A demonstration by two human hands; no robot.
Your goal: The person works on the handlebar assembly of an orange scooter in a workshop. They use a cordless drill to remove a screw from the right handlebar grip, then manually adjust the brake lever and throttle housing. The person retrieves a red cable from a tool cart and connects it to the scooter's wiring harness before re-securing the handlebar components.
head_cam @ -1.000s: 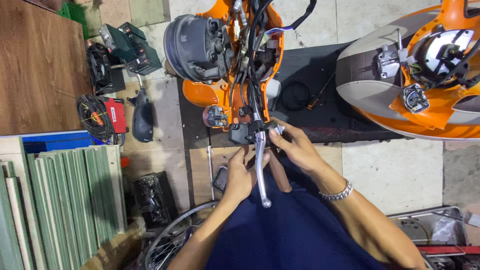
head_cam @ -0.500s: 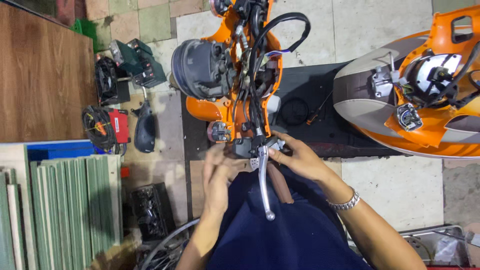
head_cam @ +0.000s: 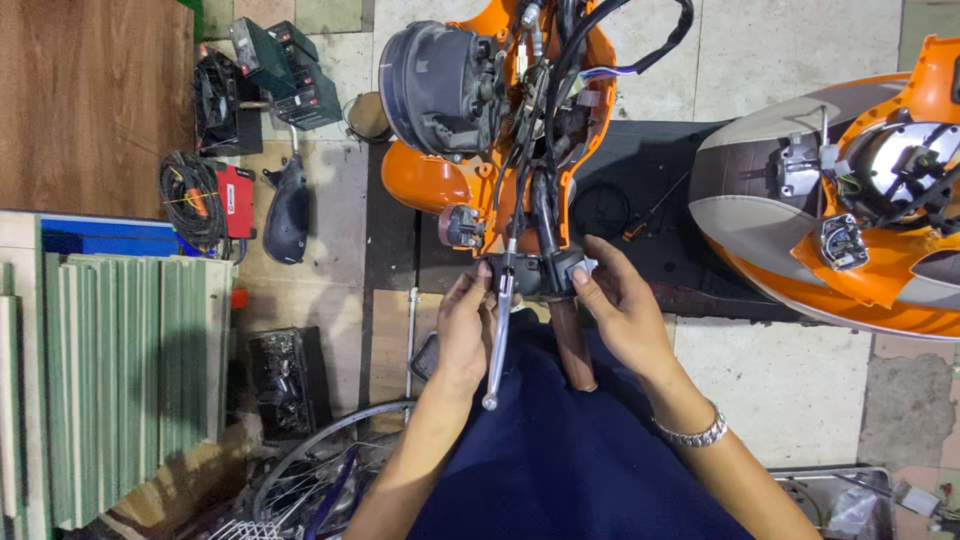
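My left hand (head_cam: 462, 330) rests against the long silver metal brake lever (head_cam: 497, 340), thumb and fingertips touching it near its pivot, the grip loosely curled around the lever rather than clamped tight. The lever hangs down toward me, its rounded tip ending just above my dark blue lap. My right hand (head_cam: 622, 305) sits on the other side of the handlebar, its grip pinching the black plastic switch housing (head_cam: 548, 272) between thumb and forefinger; a small pale piece shows at my fingertips, too small to make out. A silver link bracelet (head_cam: 690, 434) circles that wrist. The brown rubber handlebar grip (head_cam: 571, 345) runs down between my two hands toward my body.

The housing sits at the near end of the stripped orange motorcycle front (head_cam: 430, 185), where bundles of black cables (head_cam: 560, 90) run up past the round dark grey instrument cluster (head_cam: 435, 85). To my right, well apart, lies an orange, grey and brown body panel (head_cam: 790, 270) with a chrome headlight bowl (head_cam: 900, 165) set in it. A black rubber mat (head_cam: 640, 170) lies under both on the tiled floor.

On my left stand pale green panels (head_cam: 130, 380) stacked on edge, a coil of black cable beside a red tool (head_cam: 215, 200), and a spoked wheel rim (head_cam: 310, 470) near my left elbow.
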